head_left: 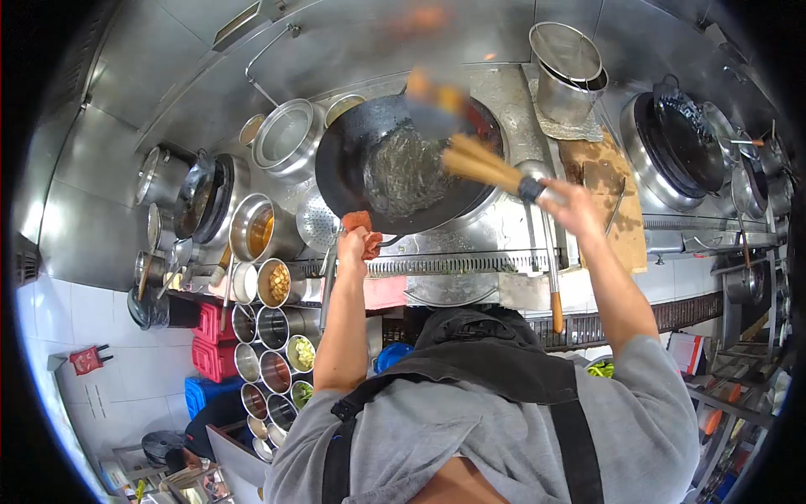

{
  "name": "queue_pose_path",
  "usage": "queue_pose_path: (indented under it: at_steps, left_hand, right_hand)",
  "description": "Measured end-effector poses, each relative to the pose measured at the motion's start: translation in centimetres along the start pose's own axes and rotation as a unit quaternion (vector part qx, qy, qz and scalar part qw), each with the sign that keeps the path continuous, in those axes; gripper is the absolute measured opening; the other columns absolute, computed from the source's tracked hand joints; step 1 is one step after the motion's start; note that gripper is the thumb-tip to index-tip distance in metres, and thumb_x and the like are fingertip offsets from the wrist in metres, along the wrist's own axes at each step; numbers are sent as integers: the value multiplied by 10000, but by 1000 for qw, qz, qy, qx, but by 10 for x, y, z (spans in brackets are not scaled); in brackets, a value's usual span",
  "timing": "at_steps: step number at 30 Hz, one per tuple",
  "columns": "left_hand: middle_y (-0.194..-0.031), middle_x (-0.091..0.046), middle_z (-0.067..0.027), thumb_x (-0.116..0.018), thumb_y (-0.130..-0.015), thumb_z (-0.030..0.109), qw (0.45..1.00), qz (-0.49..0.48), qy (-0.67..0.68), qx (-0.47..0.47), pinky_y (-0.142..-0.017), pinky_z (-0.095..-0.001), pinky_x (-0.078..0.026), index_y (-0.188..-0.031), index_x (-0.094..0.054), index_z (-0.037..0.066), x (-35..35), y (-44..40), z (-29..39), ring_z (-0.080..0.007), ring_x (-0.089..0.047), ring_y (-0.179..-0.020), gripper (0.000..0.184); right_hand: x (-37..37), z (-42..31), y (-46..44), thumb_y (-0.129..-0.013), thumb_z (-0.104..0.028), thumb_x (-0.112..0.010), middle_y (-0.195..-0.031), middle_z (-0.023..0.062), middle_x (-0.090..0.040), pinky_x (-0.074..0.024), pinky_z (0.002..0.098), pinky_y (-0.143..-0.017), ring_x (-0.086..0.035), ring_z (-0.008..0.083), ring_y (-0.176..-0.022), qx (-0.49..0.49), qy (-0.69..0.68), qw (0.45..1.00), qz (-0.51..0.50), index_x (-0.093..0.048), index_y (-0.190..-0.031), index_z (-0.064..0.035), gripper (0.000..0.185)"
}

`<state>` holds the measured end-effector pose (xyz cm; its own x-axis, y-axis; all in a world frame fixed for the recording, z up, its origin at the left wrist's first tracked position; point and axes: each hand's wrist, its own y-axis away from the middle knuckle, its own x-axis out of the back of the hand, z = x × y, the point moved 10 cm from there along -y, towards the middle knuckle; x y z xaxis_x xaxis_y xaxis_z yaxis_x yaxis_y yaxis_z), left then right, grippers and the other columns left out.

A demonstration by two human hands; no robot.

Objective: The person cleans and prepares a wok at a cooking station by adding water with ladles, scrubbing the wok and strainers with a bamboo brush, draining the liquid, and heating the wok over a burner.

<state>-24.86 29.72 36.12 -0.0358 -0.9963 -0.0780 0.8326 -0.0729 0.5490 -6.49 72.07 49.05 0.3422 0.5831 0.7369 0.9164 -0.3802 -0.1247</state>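
Note:
A large black wok (340,172) sits on the stove in front of me, with shiny liquid (407,172) in its bottom. At its near rim, my left hand (353,246) is closed around a red cloth (372,244) over the wok's handle, which is mostly hidden. My right hand (573,207) grips a bamboo wok brush (487,165) by its dark-banded end. The bristles point left over the wok's right side, blurred by motion. An orange and grey smear hides part of the far rim; I cannot make out what it is.
Left of the wok stand a pot with a strainer (285,134), a perforated skimmer (316,220) and a pot of amber liquid (262,231). Several ingredient tins (274,326) line the lower left. A wooden-handled ladle (554,286) lies at right, below a steel pot (564,105).

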Motion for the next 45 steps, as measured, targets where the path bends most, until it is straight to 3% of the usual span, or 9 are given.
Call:
queue_pose_path:
  at_steps: [4,11,19,27,30,32,35,40,45]
  left_hand:
    - [-652,-629,-170,-479,-772,19,996,27,-73,-52,-357,-293,-343,-838,-543,-17,19,12,32,-169,-543,-450,98]
    - [-709,-641,-175,-511,-754,36,948,94,-239,-186,-387,-340,-486,-847,-561,-54,22,47,107,-238,-670,-555,139]
    - [-728,-650,-123,-531,-747,21,839,178,-376,-350,-495,-309,-529,-1001,-576,-56,-16,107,134,-194,-666,-585,269]
    - [-644,-654,-132,-561,-706,40,825,215,-210,-478,-564,-331,-537,-1064,-606,-37,-19,139,113,-197,-661,-540,368]
    - [-641,-646,-116,-546,-733,33,872,221,-168,-403,-484,-324,-517,-986,-622,-35,3,102,102,-192,-655,-547,273]
    - [-648,-647,-112,-534,-748,35,891,217,-137,-374,-454,-316,-504,-959,-613,-30,15,78,94,-191,-655,-542,235]
    - [-662,-647,-107,-511,-770,38,926,223,-123,-277,-409,-300,-483,-914,-593,-16,13,51,70,-188,-655,-536,174]
    - [-672,-649,-163,-485,-792,48,983,134,-17,-124,-322,-274,-337,-881,-589,-20,-13,-29,-19,-168,-533,-419,153]
    - [-688,-647,-178,-480,-794,42,992,75,18,-96,-338,-319,-365,-851,-574,-29,-63,-37,-31,-169,-527,-443,131]
  right_hand:
    - [-59,-14,47,-802,-325,-710,-1070,216,-673,-493,395,-913,-654,352,-1006,-48,-94,980,-168,-650,-1201,-97,463]
    - [-110,-56,67,-822,-301,-673,-1101,212,-660,-492,423,-923,-632,387,-1006,77,-99,979,-162,-618,-1244,-116,464]
    - [-125,-47,46,-798,-306,-683,-1056,230,-669,-493,405,-900,-646,379,-980,25,-147,972,-183,-640,-1224,-111,470]
    - [-118,-11,19,-800,-346,-670,-954,216,-693,-507,383,-847,-673,329,-891,-5,-109,970,-215,-637,-1249,-179,480]
    - [-84,54,15,-832,-393,-661,-1043,201,-682,-498,419,-879,-648,382,-965,-88,-6,982,-167,-614,-1266,-166,491]
    - [-36,86,34,-847,-334,-670,-1059,211,-674,-495,417,-883,-642,378,-1003,-77,-33,996,-28,-605,-1267,-121,476]
    - [-4,112,78,-846,-308,-676,-1126,210,-657,-488,411,-908,-629,368,-1043,-143,-46,988,-24,-606,-1267,-113,470]
    - [-70,105,142,-855,-244,-668,-1176,227,-624,-501,447,-892,-612,396,-1052,-99,8,995,5,-591,-1274,-123,443]
    - [-129,101,163,-899,-188,-599,-1164,271,-576,-482,473,-893,-588,434,-1023,-117,49,992,-14,-565,-1249,-43,380]
